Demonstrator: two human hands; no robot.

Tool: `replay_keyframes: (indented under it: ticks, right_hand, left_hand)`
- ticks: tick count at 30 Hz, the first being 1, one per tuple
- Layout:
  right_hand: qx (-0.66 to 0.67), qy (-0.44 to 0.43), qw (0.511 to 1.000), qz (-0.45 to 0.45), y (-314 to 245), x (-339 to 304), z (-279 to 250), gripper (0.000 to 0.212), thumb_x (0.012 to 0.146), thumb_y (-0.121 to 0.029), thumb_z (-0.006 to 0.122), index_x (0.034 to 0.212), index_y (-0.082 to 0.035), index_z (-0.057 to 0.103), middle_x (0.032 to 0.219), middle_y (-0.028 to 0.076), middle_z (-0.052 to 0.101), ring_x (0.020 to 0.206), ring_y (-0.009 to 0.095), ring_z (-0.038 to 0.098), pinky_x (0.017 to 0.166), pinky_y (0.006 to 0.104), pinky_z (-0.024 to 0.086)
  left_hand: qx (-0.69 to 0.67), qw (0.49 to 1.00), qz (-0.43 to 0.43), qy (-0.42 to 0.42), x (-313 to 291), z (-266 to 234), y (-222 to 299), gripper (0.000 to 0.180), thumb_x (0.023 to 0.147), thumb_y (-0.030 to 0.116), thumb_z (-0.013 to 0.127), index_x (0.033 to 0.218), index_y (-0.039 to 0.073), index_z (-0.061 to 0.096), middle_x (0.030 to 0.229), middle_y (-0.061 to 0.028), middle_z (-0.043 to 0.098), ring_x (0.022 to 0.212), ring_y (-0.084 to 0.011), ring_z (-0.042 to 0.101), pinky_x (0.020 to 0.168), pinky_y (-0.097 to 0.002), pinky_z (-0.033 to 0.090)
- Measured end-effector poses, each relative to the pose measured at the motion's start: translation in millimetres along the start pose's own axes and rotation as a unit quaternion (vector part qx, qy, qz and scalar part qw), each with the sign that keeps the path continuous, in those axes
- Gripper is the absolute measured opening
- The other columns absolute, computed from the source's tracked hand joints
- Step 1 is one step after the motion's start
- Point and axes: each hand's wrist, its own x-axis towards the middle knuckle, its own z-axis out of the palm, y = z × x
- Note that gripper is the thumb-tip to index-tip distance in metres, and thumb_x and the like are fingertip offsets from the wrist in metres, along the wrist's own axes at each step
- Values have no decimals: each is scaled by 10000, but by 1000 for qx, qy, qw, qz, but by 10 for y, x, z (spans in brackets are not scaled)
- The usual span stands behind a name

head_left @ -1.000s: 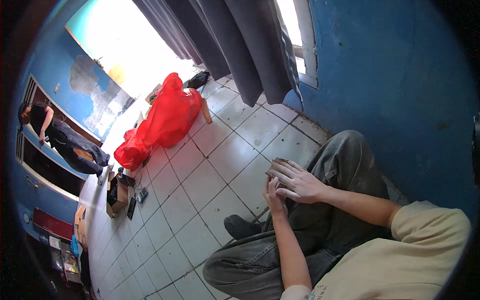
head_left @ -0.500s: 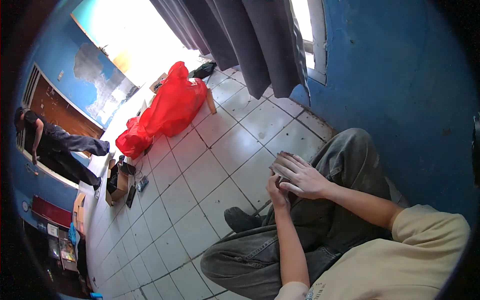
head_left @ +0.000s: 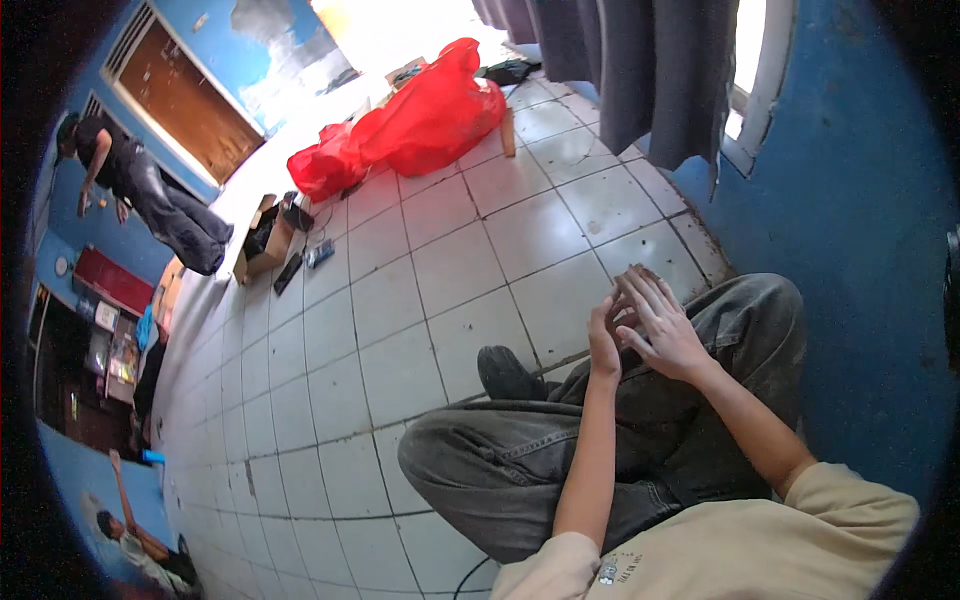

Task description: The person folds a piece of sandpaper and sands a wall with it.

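Where your view curves away at the lower left, a person in a pale top (head_left: 140, 550) has one arm raised, and above, another person in a black top and dark trousers (head_left: 165, 195) stands by a blue wall. Next comes an open brown cardboard box (head_left: 272, 254) with dark contents, then a flat black object (head_left: 288, 275) and a small blue-grey packet (head_left: 320, 254), all on the white tiled floor (head_left: 300, 400). A bright red cloth (head_left: 430, 115) is draped beyond them, a wooden leg (head_left: 508, 133) showing at its right end. Your foot in a dark sock (head_left: 508, 373) rests ahead of your folded legs in faded charcoal trousers (head_left: 500, 460), which lie directly beneath your hands. Your left hand (head_left: 605, 338) is upright, fingers loosely bent and partly hidden; whether it holds something, you cannot tell. Your right hand (head_left: 668, 330) is spread flat, fingers extended across the left fingertips. Beyond hangs a dark grey curtain (head_left: 665, 80).
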Motion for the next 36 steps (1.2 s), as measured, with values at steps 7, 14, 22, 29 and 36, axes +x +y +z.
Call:
replay_keyframes:
  ticks: [7, 14, 22, 29, 36]
  right_hand:
    - [-37, -14, 999, -1, 9, 19, 67, 709, 808, -257, 596, 1389, -27, 261, 1425, 182, 279, 1351, 315, 204, 1114, 422, 162]
    - [-55, -32, 998, -23, -11, 19, 95, 739, 777, -205, 617, 1395, -30, 252, 1426, 172, 281, 1347, 324, 207, 1111, 420, 178]
    - [126, -24, 992, 11, 42, 11, 98, 534, 914, -64, 360, 1427, -71, 211, 1454, 141, 268, 1354, 296, 225, 1089, 379, 206]
    - [170, -24, 985, -9, 34, 0, 63, 498, 926, -86, 366, 1411, -71, 253, 1393, 188, 349, 1286, 345, 333, 1044, 387, 273]
    - [197, -69, 977, 38, -24, -15, 58, 477, 938, -104, 349, 1407, -73, 271, 1392, 175, 362, 1295, 324, 333, 1044, 369, 274]
  left_hand:
    - [-4, 1000, 6, 10, 45, 2, 6, 570, 883, 439, 380, 1276, 37, 471, 1061, -90, 580, 836, -192, 574, 758, -311, 478]
    - [-22, 998, 58, -6, -10, 8, 32, 444, 863, 369, 486, 1136, 30, 576, 1025, -65, 597, 907, -130, 577, 759, -290, 474]
    - [-76, 996, 44, -3, -17, -27, 4, 503, 861, 394, 485, 1198, 22, 517, 965, -153, 626, 798, -212, 639, 718, -294, 503]
    - [-96, 995, 6, -25, 30, -92, -69, 506, 893, 452, 388, 1190, 70, 538, 1001, -95, 630, 869, -156, 606, 767, -294, 477]
    - [-94, 996, -6, -3, 10, -146, -33, 477, 898, 426, 390, 1183, 75, 542, 983, -86, 615, 914, -168, 599, 799, -311, 474]
